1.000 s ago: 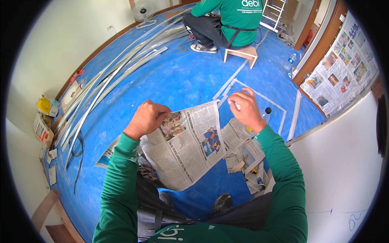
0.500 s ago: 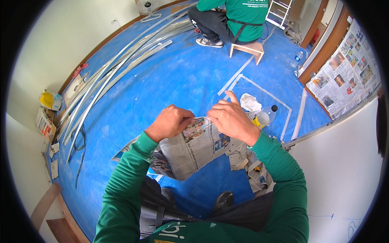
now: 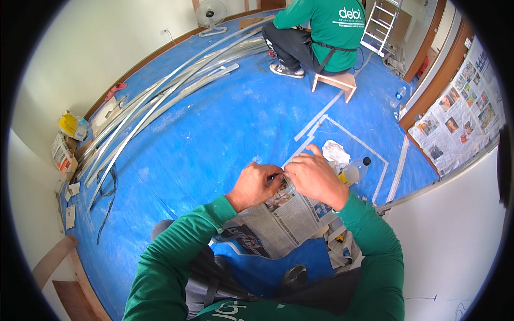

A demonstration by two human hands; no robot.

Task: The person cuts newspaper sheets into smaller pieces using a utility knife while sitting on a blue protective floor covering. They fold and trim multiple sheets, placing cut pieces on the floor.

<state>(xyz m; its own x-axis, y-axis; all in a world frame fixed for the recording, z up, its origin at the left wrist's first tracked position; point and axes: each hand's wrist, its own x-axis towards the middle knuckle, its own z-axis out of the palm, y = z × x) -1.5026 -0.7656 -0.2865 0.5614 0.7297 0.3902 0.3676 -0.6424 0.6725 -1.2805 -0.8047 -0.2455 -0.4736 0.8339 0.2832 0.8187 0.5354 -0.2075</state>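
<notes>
A sheet of newspaper (image 3: 284, 224) hangs from my two hands over the blue-covered floor, in front of my knees. At its top edge my left hand (image 3: 255, 184) is closed, thumb and fingers pinching the paper. Close beside it my right hand (image 3: 317, 179) grips the same edge, with one finger raised. The two sets of fingertips nearly meet, and exactly where each pinches is partly hidden. Just beyond my right hand are a crumpled white wad (image 3: 335, 154) and a clear bottle with a black cap (image 3: 357, 170).
Paper scraps (image 3: 340, 243) lie below my right forearm, beside a white panel (image 3: 444, 224). Long metal strips (image 3: 155, 101) stretch along the left. A co-worker in green (image 3: 334, 37) sits on a low wooden stool (image 3: 337, 81) ahead. A fan (image 3: 212, 18) and ladder (image 3: 381, 27) stand farther back.
My left hand has come in toward my right hand, narrowing the gap along the newspaper's top edge. Both hands sit lower in view, and the view itself has shifted slightly.
</notes>
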